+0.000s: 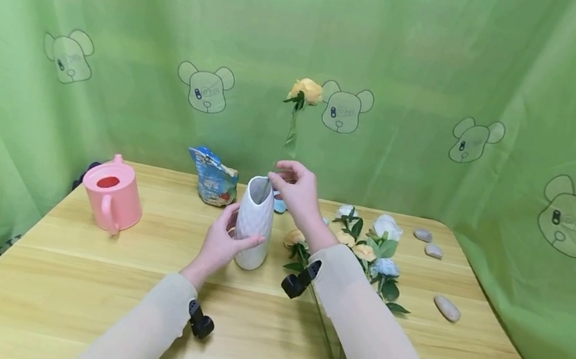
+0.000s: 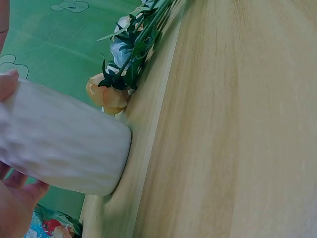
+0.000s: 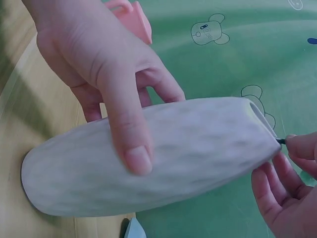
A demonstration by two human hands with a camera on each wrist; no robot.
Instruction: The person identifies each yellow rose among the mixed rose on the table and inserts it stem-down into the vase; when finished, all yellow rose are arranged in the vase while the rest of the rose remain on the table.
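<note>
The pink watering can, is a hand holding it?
No, the pink watering can stands alone at the table's left, while the left hand grips the white vase and the right hand pinches the orange rose's stem.

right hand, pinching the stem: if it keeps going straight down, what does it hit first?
Most likely the rim of the white vase: the right hand pinches the orange rose stem just above the opening. Depth is unclear; it may sit slightly to the side.

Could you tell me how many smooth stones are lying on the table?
3: two stones lie close together near the table's far right corner, one just behind the other, and a third stone lies nearer, by the right edge. The flowers might hide more.
</note>
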